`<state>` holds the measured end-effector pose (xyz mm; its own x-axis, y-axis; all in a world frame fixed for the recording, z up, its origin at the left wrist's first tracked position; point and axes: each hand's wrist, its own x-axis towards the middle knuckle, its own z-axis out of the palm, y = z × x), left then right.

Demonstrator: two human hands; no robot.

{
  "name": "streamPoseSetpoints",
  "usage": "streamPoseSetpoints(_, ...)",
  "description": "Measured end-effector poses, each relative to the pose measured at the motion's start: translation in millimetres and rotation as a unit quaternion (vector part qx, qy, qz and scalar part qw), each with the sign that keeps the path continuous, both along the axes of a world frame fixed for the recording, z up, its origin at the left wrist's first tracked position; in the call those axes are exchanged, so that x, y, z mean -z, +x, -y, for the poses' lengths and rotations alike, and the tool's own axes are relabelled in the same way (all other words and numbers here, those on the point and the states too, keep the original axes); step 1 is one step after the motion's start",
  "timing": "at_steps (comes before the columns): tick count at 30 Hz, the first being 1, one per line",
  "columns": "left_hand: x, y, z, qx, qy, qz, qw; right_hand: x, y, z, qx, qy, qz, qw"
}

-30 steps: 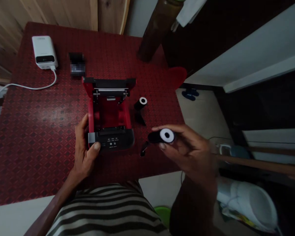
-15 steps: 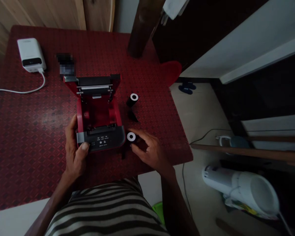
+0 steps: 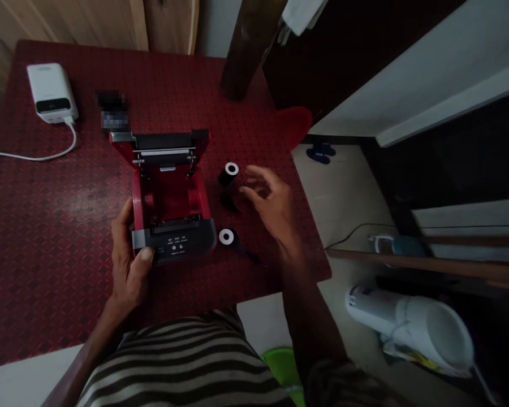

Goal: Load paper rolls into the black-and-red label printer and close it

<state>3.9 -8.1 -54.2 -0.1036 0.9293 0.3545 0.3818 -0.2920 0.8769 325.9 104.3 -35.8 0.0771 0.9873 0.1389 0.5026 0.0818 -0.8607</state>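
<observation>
A small red and black printer (image 3: 169, 198) sits on the red patterned table (image 3: 46, 226) with its lid swung open toward the back. My left hand (image 3: 127, 257) grips its near left corner, thumb on the black front panel. One black roll with a white end (image 3: 228, 237) lies on the table just right of the printer's front. A second black roll (image 3: 229, 172) lies farther back. My right hand (image 3: 269, 200) hovers empty with fingers spread, between the two rolls and a little right of the far one.
A white power bank (image 3: 51, 93) with a white cable (image 3: 34, 157) lies at the back left. A small dark object (image 3: 112, 110) sits behind the printer. A dark post (image 3: 248, 51) stands at the table's back edge. A white appliance (image 3: 411, 330) lies on the floor at right.
My right hand carried a roll down beside the printer's front, set it there, let go and moved back toward the far roll. My left hand stayed on the printer.
</observation>
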Motion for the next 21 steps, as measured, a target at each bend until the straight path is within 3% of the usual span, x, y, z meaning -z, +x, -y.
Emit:
streamPoseSetpoints(5, -1.4, -2.7, 1.2, 0.008, -0.002, -0.025, 1.0, 33.9, -24.3, -46.0, -0.04, -0.005, 0.007, 0.999)
streamPoseSetpoints(8, -3.8, -2.8, 2.3, 0.01, -0.009, -0.027, 1.0, 32.2, -24.1, -44.8, -0.039, -0.004, -0.004, 0.999)
streamPoseSetpoints(11, -4.0, -1.8, 3.5, 0.013, -0.016, -0.019, 1.0, 0.1, -14.8, -26.1, -0.043, 0.021, -0.033, 0.998)
streamPoseSetpoints(15, 0.1, 1.2, 4.8, 0.011, -0.018, 0.002, 1.0, -82.1, -5.3, 14.1, -0.115, 0.075, -0.04, 0.99)
streamPoseSetpoints(17, 2.1, 2.5, 5.1, 0.008, -0.017, 0.01, 1.0, -117.3, -12.1, 28.5, -0.161, 0.083, 0.02, 0.983)
streamPoseSetpoints(19, 3.0, 3.2, 5.1, 0.007, -0.018, 0.015, 1.0, -134.3, -30.1, 33.3, -0.246, 0.086, 0.106, 0.96)
streamPoseSetpoints(21, 3.0, 3.2, 5.1, 0.011, -0.019, 0.021, 1.0, -132.9, -55.8, 29.7, -0.311, 0.103, 0.192, 0.925)
